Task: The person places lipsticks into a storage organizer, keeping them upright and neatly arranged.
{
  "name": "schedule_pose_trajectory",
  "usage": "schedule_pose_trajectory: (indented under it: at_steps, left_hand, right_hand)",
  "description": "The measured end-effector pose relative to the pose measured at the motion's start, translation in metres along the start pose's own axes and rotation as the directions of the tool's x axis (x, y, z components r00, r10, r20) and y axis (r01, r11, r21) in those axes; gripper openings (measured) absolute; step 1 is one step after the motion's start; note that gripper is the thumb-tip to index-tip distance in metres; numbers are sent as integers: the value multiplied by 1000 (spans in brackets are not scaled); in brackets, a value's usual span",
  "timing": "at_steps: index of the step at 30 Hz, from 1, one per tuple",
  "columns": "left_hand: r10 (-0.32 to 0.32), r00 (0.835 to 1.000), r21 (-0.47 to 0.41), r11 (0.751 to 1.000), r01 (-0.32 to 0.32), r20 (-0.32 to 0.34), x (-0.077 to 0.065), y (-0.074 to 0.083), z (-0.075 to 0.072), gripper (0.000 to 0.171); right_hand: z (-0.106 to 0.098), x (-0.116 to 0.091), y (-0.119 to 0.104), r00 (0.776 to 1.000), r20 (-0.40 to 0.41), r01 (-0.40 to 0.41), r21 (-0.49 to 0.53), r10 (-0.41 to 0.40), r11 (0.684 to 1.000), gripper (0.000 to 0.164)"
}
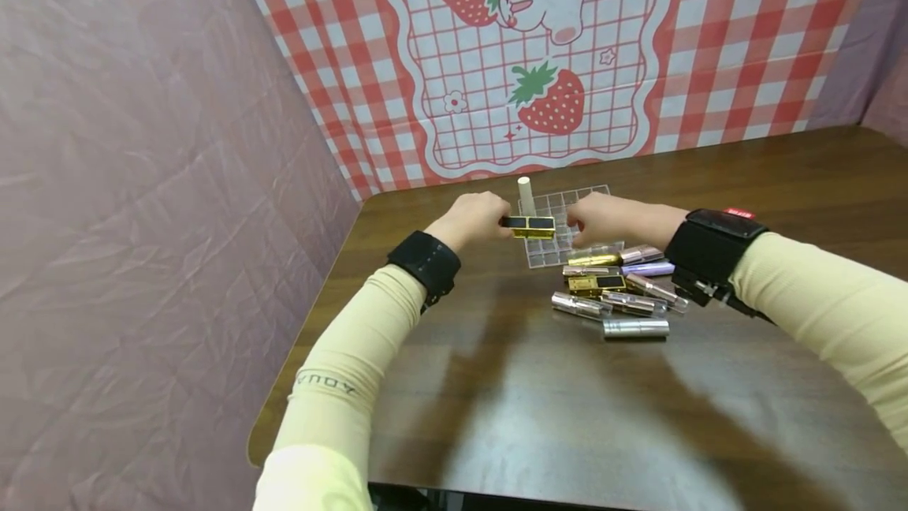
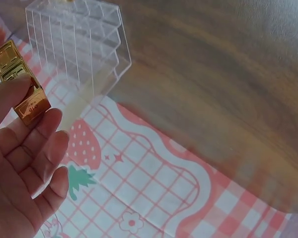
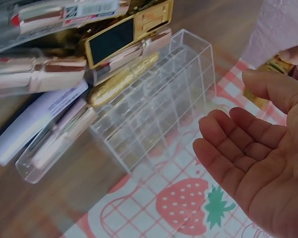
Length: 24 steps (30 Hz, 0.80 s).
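Observation:
My left hand (image 1: 474, 219) pinches one end of a gold-and-black lipstick (image 1: 534, 228) between thumb and fingers, above the clear divided organizer (image 1: 537, 261). In the left wrist view, the printed gold end of this lipstick (image 2: 34, 106) shows beside the thumb. My right hand (image 1: 603, 219) hovers over the organizer's right side, close to the lipstick's free end. Seen in the right wrist view, the right hand (image 3: 253, 158) has loosely bent fingers and an unfilled palm. A cream-coloured tube (image 1: 525, 194) stands upright at the organizer's back left corner.
Several lipsticks lie in a pile before the organizer, among them another gold-and-black lipstick (image 1: 594, 285), a lavender tube (image 1: 649, 268) and a silver tube (image 1: 635, 329). Behind the wooden table (image 1: 496, 416) hangs a checked strawberry cloth (image 1: 738, 38); a pink curtain (image 1: 142, 180) is left.

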<state>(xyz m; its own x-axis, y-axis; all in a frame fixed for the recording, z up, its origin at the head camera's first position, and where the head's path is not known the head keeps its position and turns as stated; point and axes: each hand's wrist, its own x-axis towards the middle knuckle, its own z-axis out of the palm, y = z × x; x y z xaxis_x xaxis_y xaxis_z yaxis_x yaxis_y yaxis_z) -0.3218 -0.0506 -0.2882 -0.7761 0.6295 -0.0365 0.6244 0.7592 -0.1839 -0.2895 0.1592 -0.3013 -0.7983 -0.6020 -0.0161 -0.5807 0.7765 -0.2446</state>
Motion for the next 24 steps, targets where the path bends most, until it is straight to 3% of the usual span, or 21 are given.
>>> schedule_pose_trajectory:
  at_steps: [7, 17, 24]
  left_hand:
    - [-64, 998, -60, 996, 63, -7, 4, -10, -8, 19]
    - [-72, 997, -147, 987, 68, -20, 4, -8, -5, 21]
    - [-87, 995, -207, 975, 76, -46, 6, -8, -8, 24]
  right_hand:
    - [0, -2, 8, 1000, 0, -22, 6, 22, 1000, 32]
    - [-4, 6, 7, 988, -152, -26, 13, 28, 1000, 25]
    - [-2, 6, 8, 990, -130, -49, 21, 51, 999, 26]
